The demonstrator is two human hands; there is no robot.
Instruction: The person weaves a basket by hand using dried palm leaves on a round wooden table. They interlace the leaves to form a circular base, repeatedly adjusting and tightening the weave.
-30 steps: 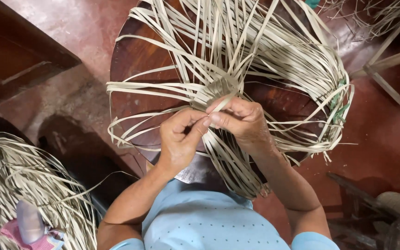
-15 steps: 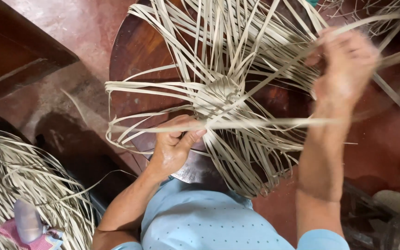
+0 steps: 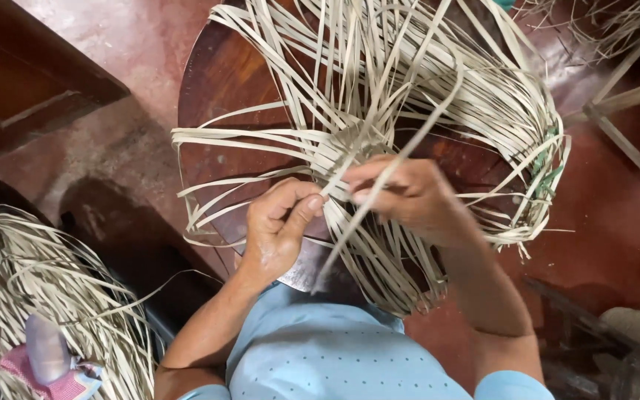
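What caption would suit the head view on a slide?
Both hands, left and right, pinch pale strips over a round wooden table.

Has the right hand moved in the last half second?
Yes. The right hand came back from the round wooden table's far right edge to the woven centre.

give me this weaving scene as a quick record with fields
left hand: pinches pale strips near the woven centre
right hand: grips one strip that runs across it
weaving: small woven centre, loose strips fanning out all round
table: round, dark wood, under the weaving
floor: reddish
side bundle: loose strips at lower left
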